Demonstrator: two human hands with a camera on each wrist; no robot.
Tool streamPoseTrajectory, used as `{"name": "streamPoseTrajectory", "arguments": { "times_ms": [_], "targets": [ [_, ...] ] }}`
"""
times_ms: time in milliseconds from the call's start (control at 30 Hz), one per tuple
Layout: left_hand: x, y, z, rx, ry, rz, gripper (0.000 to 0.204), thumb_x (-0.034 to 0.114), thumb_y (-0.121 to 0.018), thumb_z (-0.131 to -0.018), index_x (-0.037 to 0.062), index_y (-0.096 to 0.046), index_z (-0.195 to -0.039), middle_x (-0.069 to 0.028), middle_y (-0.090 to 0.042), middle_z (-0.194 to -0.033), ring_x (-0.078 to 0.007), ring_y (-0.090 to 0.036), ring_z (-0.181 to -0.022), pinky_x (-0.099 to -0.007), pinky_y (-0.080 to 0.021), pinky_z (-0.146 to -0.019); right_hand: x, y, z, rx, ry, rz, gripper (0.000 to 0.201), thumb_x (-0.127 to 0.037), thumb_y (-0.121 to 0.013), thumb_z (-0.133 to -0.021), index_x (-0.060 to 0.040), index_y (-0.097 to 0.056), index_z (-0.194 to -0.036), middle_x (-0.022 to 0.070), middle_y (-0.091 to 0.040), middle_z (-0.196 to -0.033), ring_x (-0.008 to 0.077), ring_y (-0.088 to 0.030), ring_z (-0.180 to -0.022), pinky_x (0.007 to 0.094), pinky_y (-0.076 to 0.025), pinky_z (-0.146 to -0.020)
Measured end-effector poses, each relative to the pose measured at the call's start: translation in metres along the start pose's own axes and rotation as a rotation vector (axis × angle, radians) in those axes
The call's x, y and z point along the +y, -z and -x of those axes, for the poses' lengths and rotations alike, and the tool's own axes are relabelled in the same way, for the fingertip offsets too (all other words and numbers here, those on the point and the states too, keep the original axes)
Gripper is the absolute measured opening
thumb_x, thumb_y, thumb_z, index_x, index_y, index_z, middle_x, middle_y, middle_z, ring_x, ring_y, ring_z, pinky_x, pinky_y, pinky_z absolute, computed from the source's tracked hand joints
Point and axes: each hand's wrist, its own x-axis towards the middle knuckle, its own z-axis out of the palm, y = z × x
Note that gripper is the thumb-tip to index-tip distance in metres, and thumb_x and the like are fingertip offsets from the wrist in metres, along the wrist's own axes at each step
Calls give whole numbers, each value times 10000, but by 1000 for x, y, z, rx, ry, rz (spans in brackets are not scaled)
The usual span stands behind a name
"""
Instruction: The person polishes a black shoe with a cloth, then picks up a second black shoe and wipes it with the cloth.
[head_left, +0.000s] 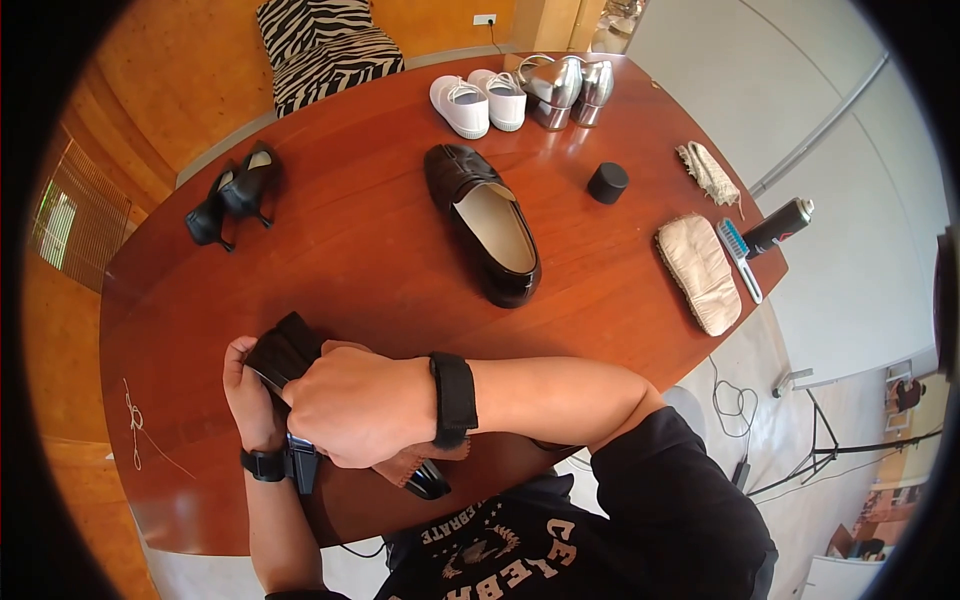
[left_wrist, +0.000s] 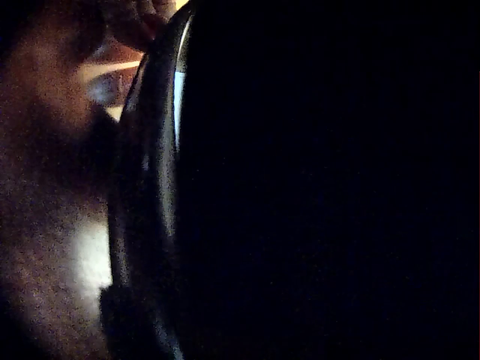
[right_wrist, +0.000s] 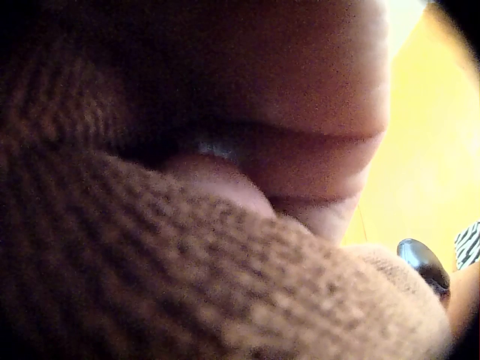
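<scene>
Low over the near left part of the table, my left hand (head_left: 252, 405) grips a dark brown shoe (head_left: 283, 345) by one end. The shoe's other end, glossy black, shows below my right forearm, and the middle is hidden. My right hand (head_left: 350, 405) lies across the shoe with its fingers curled into a brown cloth (head_left: 405, 466). Ribbed folds of the cloth (right_wrist: 187, 255) fill the right wrist view, with curled fingers (right_wrist: 315, 82) over them. In the left wrist view the shoe's shiny edge (left_wrist: 150, 165) runs beside my palm; the rest is too dark.
A matching dark loafer (head_left: 490, 225) stands mid-table. Black heels (head_left: 235, 195) sit left, white sneakers (head_left: 465, 105) and silver heels (head_left: 570, 90) at the back. Rightward are a black round container (head_left: 607, 183), beige pad (head_left: 697, 275), brush (head_left: 738, 258), spray can (head_left: 780, 228) and rag (head_left: 710, 173).
</scene>
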Motion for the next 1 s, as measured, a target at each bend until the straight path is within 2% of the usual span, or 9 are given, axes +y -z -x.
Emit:
{"name": "streamPoseTrajectory", "arguments": {
  "times_ms": [100, 300, 467, 800, 1000],
  "targets": [
    [-1, 1, 0, -26, -11, 22, 174, -3, -430, -1006, 43, -541, -1132, -50, -656, -998, -111, -639, -843, -249, -533, -747, -1, 1, 0, -8, 3, 15, 109, -165, -724, -696, -66, -744, -736, 103, -666, -786, 311, -683, -694, 448, -488, -716],
    [12, -10, 8, 24, 23, 2, 236, -23, -398, -983, 37, -540, -1162, -69, -660, -1037, -123, -647, -875, -262, -537, -767, -1, 2, 1, 1, -6, 27, 107, -163, -731, -695, -61, -743, -727, 109, -663, -764, 316, -683, -680, 451, -494, -699],
    [4, -2, 4, 10, 1, 9, 251, -21, -389, -979, 32, -546, -1166, -76, -666, -1040, -134, -649, -903, -271, -537, -791, 0, 3, 3, 42, 26, 13, 109, -161, -730, -694, -55, -738, -719, 111, -656, -737, 318, -683, -666, 451, -495, -688],
    [13, -12, 10, 38, 20, 21, 288, -18, -352, -973, 33, -559, -1166, -74, -644, -1053, -141, -632, -905, -289, -536, -796, 1, 8, 4, 5, 8, 13, 108, -163, -721, -704, -55, -722, -706, 114, -644, -738, 320, -681, -674, 463, -493, -683],
    [9, -12, 8, 10, -5, 131, 281, -42, -371, -959, 27, -562, -1154, -75, -630, -1062, -142, -618, -907, -288, -534, -800, 1, 8, 3, 5, 45, -8, 109, -160, -716, -705, -52, -702, -698, 115, -639, -754, 318, -682, -688, 474, -495, -673]
  ]
}}
